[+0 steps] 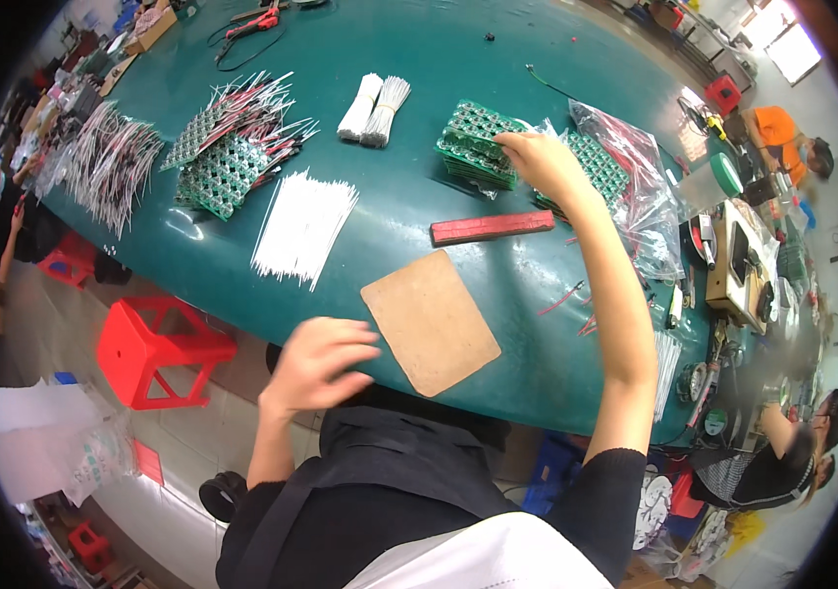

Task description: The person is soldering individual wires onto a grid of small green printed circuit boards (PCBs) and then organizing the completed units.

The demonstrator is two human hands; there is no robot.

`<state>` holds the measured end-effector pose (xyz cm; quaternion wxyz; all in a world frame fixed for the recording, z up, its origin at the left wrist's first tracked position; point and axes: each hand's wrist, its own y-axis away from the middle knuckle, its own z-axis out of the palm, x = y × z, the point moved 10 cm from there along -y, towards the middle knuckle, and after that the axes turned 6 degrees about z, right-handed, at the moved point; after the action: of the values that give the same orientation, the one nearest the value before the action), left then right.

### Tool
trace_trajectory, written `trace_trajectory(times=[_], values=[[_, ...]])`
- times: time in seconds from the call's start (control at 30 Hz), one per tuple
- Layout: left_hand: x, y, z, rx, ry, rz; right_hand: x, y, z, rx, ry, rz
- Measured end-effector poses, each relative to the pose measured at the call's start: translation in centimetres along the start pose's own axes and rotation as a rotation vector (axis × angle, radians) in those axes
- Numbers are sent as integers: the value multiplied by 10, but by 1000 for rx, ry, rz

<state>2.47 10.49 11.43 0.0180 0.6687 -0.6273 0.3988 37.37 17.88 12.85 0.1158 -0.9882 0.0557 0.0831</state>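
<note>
My right arm reaches across the table to a stack of green circuit board panels [476, 133]. At the stack's right edge, my right hand [542, 162] has its fingers closed on a panel near the top; the fingertips are partly hidden. More green panels [598, 169] lie just right of that wrist. My left hand [319, 365] hovers by the table's front edge, fingers apart and holding nothing. Beside it a tan square board [432, 322] lies flat. A long red block [493, 228] lies between that board and the stack.
White wires [306, 226] lie spread left of centre, with two tied bundles [375, 110] behind. Wired panels [223, 172] are piled farther left. A plastic bag of red wires [635, 187] and a green-lidded jar [713, 179] stand right. A red stool [159, 353] is left; other people sit nearby.
</note>
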Motion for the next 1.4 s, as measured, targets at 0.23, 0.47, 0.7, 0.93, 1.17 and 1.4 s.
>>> trace_trajectory(times=[0.23, 0.47, 0.7, 0.93, 1.17, 1.4], values=[[12, -36, 111, -476, -100, 258, -9, 0, -16, 159, 170, -72], [21, -16, 119, -506, -183, 355, 7, 10, -29, 302, -237, 66], [49, -25, 66, -226, -192, 627, 22, 13, -15, 284, -554, 249], [54, -50, 5, -39, -257, 674, -1, 17, -28, 523, -194, 39], [30, -82, -68, 285, -664, 552, -10, 6, 2, 254, 44, -21], [-86, -145, -97, 410, -885, 488, -22, 3, -5, 319, 229, -187]])
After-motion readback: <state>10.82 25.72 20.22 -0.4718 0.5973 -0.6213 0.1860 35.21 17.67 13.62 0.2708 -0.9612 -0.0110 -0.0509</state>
